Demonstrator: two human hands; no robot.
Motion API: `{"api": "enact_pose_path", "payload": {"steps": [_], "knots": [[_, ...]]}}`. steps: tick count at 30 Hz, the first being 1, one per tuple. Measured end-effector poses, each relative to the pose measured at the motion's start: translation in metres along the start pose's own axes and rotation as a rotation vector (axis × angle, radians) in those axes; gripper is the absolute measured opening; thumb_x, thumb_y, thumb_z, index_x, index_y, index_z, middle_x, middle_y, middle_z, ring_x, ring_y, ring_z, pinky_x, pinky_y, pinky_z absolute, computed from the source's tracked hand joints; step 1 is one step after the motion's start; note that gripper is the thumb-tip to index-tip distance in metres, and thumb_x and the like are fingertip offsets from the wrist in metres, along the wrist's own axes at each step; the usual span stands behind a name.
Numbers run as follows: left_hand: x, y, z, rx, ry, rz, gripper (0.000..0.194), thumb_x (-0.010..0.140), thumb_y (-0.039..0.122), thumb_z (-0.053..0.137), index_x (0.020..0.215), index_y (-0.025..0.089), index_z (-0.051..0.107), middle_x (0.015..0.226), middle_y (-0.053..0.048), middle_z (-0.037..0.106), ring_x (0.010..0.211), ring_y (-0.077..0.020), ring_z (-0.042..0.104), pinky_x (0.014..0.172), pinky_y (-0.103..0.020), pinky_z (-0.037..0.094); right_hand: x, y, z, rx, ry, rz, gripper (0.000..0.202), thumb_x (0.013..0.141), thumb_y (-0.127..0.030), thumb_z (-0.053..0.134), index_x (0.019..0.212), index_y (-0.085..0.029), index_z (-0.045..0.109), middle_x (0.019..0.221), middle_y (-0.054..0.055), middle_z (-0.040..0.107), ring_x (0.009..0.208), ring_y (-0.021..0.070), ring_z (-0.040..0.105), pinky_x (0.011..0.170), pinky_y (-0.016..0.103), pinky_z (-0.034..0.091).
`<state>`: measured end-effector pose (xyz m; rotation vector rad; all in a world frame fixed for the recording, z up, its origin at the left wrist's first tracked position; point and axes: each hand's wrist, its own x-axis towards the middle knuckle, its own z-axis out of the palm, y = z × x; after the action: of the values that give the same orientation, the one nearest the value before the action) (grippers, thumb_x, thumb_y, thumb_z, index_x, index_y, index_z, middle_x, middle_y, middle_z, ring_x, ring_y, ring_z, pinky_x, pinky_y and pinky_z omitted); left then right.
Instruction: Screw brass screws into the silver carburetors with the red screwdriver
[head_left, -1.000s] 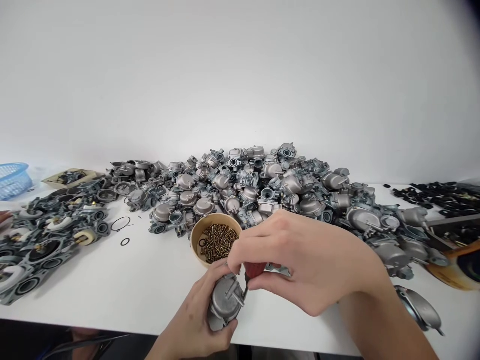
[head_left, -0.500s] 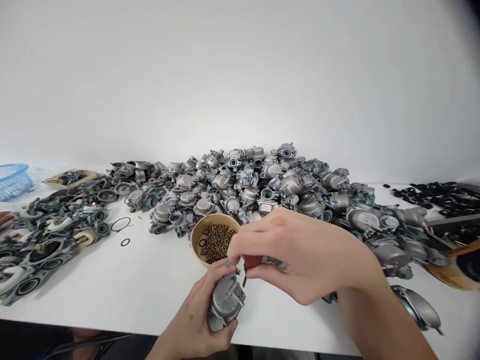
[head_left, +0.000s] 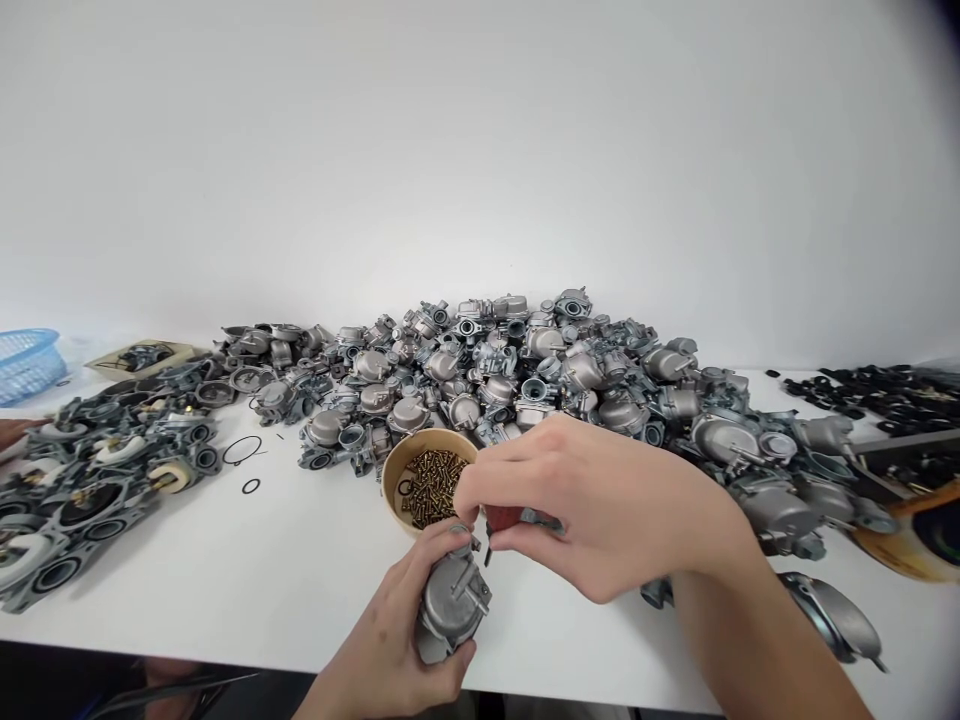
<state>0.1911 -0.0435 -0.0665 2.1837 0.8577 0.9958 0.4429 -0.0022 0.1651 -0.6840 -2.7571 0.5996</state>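
Observation:
A round grey metal carburetor (head_left: 452, 598) is gripped in my left hand (head_left: 397, 625), with the fingers wrapped round its left side and the thumb under its lower edge. Above it and to the right, my right hand (head_left: 577, 500) is closed round a small tool with a red handle (head_left: 504, 519); its dark tip points down beside the carburetor's top. The right index fingertip is at the upper end of the carburetor. Just behind both hands stands a tan bowl (head_left: 391, 497) of brass screws (head_left: 435, 485), partly covered by my right hand.
A large heap of carburetors (head_left: 495, 385) lies against the wall. Open carburetor bodies (head_left: 97, 510) fill the left side, near another person's hand (head_left: 15, 430). Black rings (head_left: 250, 486) lie between. Black parts (head_left: 877, 390) and a yellow container (head_left: 911, 540) are at right.
My right hand has shifted very slightly up and left with the red-handled tool. My left hand and the carburetor have hardly moved.

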Motion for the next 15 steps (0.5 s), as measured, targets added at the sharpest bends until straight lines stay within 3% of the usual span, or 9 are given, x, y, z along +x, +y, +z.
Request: {"api": "enact_pose_path", "payload": {"steps": [8,15], "knots": [[-0.0002,0.0013,0.0012,-0.027,0.01,-0.01,0.1,0.071,0.012,0.073,0.162,0.036,0.042,0.161,-0.012,0.059,0.147,-0.0437,0.061,0.121,-0.059,0.054,-0.0017,0.0018,-0.0001,0.115,-0.013,-0.07,0.019,0.087,-0.01,0.065,0.103,-0.02,0.065,0.088,0.0,0.074,0.07,0.0129,0.059,0.064,0.026,0.04],[-0.003,-0.0021,0.0005,0.011,0.001,-0.01,0.103,0.071,0.01,0.071,0.164,0.036,0.038,0.162,-0.013,0.057,0.147,-0.0447,0.06,0.119,-0.059,0.055,-0.0001,0.0006,-0.0017,0.04,-0.02,-0.017,0.02,0.087,-0.008,0.062,0.103,-0.02,0.065,0.088,-0.002,0.074,0.066,0.0114,0.056,0.062,0.027,0.038]]}}
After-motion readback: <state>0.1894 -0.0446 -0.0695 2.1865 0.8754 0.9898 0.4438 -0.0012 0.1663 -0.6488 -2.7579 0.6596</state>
